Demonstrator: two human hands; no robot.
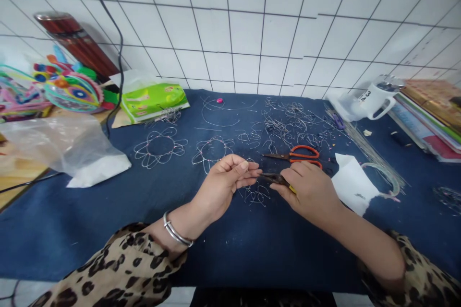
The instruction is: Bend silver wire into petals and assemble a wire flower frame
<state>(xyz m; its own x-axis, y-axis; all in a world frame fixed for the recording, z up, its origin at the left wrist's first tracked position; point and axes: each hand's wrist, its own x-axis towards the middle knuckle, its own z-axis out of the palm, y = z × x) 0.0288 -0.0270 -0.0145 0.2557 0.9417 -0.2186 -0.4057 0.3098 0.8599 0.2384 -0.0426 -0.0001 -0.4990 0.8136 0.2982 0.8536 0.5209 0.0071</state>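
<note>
My left hand [222, 186], with a silver bangle at the wrist, is closed in a pinch around thin metal wire; most of that wire is hidden by the fingers. My right hand [312, 193] grips a pair of pliers [271, 177] with dark jaws and a yellow handle. The plier tips meet the left fingertips. Just below them shows a looped wire piece [255, 195]; whether it hangs from the fingers or lies on the cloth I cannot tell. Two flower-shaped wire frames [174, 147] lie to the left, one partly behind my left hand. Orange-handled scissors [305, 155] lie beyond the pliers.
Tangled wire scraps [284, 124] spread over the blue cloth [108, 230] towards the tiled wall. A wire bundle [374, 148], white paper [353, 182], a white mug [376, 100] and books [432, 124] are right. Left stand a green tissue pack [154, 100] and plastic bag [65, 144].
</note>
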